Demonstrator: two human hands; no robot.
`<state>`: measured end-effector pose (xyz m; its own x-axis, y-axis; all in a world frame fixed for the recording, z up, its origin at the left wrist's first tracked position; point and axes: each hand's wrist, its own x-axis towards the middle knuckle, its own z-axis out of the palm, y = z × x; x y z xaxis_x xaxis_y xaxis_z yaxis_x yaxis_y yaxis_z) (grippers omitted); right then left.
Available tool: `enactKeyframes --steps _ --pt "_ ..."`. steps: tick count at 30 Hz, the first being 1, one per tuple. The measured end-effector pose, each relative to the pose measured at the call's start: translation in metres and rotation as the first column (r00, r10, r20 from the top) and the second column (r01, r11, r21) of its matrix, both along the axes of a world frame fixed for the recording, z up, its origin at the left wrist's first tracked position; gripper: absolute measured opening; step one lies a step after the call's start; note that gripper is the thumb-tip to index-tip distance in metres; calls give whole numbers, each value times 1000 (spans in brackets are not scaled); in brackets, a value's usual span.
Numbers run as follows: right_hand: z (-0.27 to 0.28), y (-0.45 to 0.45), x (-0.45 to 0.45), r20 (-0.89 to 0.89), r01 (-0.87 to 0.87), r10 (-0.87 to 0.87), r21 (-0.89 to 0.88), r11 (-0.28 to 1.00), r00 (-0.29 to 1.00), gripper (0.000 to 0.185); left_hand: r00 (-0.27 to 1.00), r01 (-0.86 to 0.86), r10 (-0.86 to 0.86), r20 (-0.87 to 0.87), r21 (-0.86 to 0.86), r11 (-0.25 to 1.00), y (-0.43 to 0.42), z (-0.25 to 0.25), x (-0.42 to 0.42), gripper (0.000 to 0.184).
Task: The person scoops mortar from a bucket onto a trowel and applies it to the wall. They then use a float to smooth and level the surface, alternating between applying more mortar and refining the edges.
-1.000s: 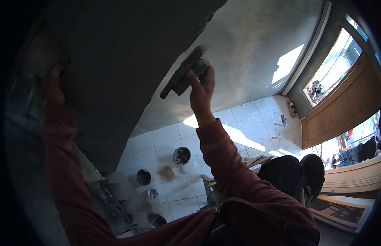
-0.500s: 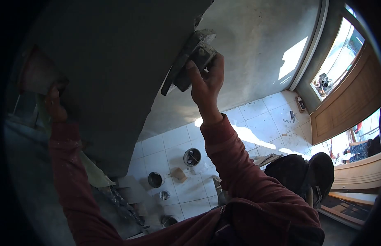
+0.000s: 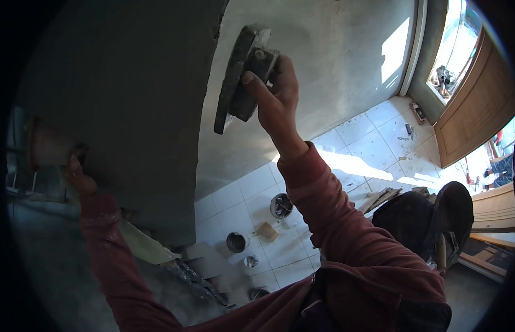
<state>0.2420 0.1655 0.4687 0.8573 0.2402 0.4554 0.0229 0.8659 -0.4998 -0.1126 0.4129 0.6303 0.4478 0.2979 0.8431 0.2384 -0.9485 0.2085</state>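
My right hand (image 3: 277, 99) is closed round the dark block handle of a plastering float (image 3: 235, 83), smeared with pale plaster. The float's long blade is held edge-on, close to the border between a dark grey plastered surface (image 3: 141, 99) and the paler wall. At the left, in shadow, my left hand (image 3: 80, 174) is closed at the dark end of a reddish, tapered thing (image 3: 50, 145), which looks like a small tub or scoop; its exact kind is unclear. Both forearms are raised, in dusty maroon sleeves.
Below, several buckets (image 3: 236, 242) stand on the white tiled floor (image 3: 252, 182) beside a brown block (image 3: 267, 232). Pale green cloth and spattered trousers (image 3: 194, 279) show at lower left. A wooden door (image 3: 467, 105) is at right, with a person's jeans (image 3: 502, 166) beyond it.
The view has shifted, so the floor and buckets appear further right. My right hand with the float is now slightly further left and up in view; my left hand appears lower.
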Motion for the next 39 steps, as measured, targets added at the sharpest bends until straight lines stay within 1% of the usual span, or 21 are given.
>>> enactKeyframes --steps 3,5,6,8,9,13,15,16,18,19,21,22,24,25,27,28,30,32,34,35,39 --pt "11 -3 1 63 53 -56 56 997 996 37 996 -83 83 -39 3 997 -12 5 4 46" --pt "12 7 2 164 140 -122 -103 985 979 38 999 -30 30 -12 -66 997 -12 4 4 46" --pt "11 12 3 145 141 -126 -100 985 981 38 999 -29 27 -30 -59 998 -12 5 5 46" --pt "-2 24 3 269 322 -231 -371 871 935 39 995 -94 94 34 -5 996 -12 3 5 48" --pt "-6 25 1 246 273 -185 -403 874 952 36 996 -92 92 18 1 996 -12 3 4 48" --pt "-23 2 3 117 233 -206 -316 920 972 35 995 -96 96 4 23 995 -12 6 5 52" --pt "-14 -21 4 142 235 -225 -61 970 964 36 993 -115 116 -9 41 992 -16 6 5 54" --pt "-5 -34 5 139 229 -219 -60 971 966 36 992 -127 128 -20 43 991 -17 6 5 56" --pt "16 -54 8 506 514 -488 100 852 711 41 990 -139 140 -22 45 989 -17 5 7 58" --pt "23 -58 6 508 511 -487 103 853 710 41 994 -113 113 -10 24 993 -17 4 8 60" --pt "36 -57 -6 673 694 -533 40 719 514 45 996 -89 89 7 3 996 -18 4 6 61" --pt "37 -54 -19 675 694 -533 43 718 510 45 997 -79 79 -12 2 997 -18 4 8 61" --pt "28 -49 -51 793 622 -319 -95 777 520 53 998 -64 64 -26 -3 998 -18 3 10 61" --pt "22 -51 -59 795 624 -318 -96 776 517 53 998 -55 55 -21 -12 998 -18 2 10 61" --pt "19 -51 -69 834 476 -148 -150 867 532 50 999 -39 39 -10 -13 999 -16 5 13 61" --pt "21 -50 -63 838 477 -150 -143 867 525 50 998 -49 50 -45 34 998 -15 6 13 59" --pt "27 -51 -39 685 661 -462 -39 749 563 47 993 -76 82 -80 72 995 -21 7 12 58" --pt "35 -54 -13 637 709 -544 -5 705 546 47 996 -67 69 -55 34 997 -30 6 20 54" --pt "32 -48 -20 672 712 -530 5 702 517 47 999 -29 31 -33 38 999 -25 3 19 53" --pt "27 -46 -33 732 672 -446 -21 741 515 46 1000 23 -23 -11 52 998 -23 2 20 52" --pt "-39 -13 -112 912 539 -60 -187 822 407 47 1000 -19 18 -12 -5 1000 -29 2 22 52"
